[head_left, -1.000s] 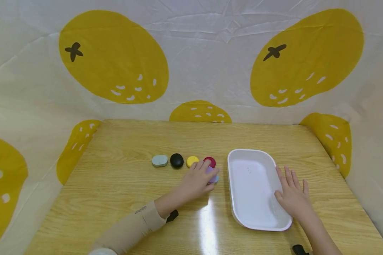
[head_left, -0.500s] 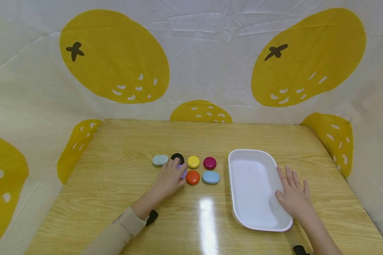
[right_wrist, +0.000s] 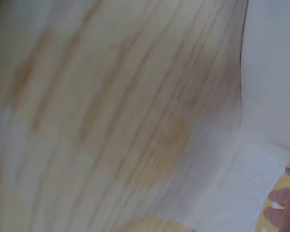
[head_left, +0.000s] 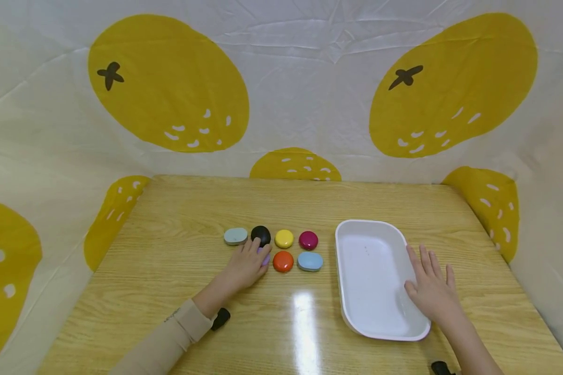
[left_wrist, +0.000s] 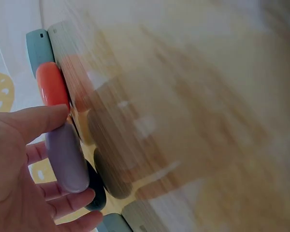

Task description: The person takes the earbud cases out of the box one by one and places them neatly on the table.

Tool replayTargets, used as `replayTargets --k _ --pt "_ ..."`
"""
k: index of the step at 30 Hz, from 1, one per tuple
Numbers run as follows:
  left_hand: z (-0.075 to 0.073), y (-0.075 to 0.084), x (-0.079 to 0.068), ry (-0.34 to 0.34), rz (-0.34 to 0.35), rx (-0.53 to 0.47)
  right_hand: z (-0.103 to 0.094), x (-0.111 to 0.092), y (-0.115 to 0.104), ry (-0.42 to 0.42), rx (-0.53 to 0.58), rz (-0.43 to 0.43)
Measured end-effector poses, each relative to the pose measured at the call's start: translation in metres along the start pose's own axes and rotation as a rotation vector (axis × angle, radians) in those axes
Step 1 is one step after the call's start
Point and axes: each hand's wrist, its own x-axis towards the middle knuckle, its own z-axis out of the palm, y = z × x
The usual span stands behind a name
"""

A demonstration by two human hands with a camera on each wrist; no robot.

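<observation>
My left hand (head_left: 245, 265) pinches a purple rounded, pebble-like piece (left_wrist: 67, 157) between thumb and fingers, low at the table. Close by are a black round piece (head_left: 260, 236) just behind and an orange round piece (head_left: 283, 261) to the right. A light-blue oblong piece (head_left: 310, 261) lies beyond the orange one. In the back row are a grey-green oblong piece (head_left: 235, 236), a yellow round piece (head_left: 284, 238) and a crimson round piece (head_left: 308, 240). My right hand (head_left: 432, 289), fingers spread, rests at the right rim of a white tray (head_left: 344, 291).
The wooden table (head_left: 178, 208) backs onto a pale cloth (head_left: 305, 94) printed with yellow fruit shapes, which also hangs along both sides. The tray stands right of the coloured pieces; nothing shows inside it except a few small dark marks.
My left hand has moved left with the purple piece, from over the light-blue piece to in front of the black one. The orange piece has come into view. The right hand has stayed put.
</observation>
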Motion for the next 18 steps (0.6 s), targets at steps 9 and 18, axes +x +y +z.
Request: replayTargets --k 9,18 --pt "0.0053 0.0042 -0.0013 -0.044 -0.020 -0.005 -0.0007 -0.0007 -0.0008 0.003 -0.006 0.004" --pt "0.0047 0.0058 -0.0020 -0.043 -0.037 -0.011 -0.0008 -0.0015 -0.0030 -0.010 -0.006 0.013"
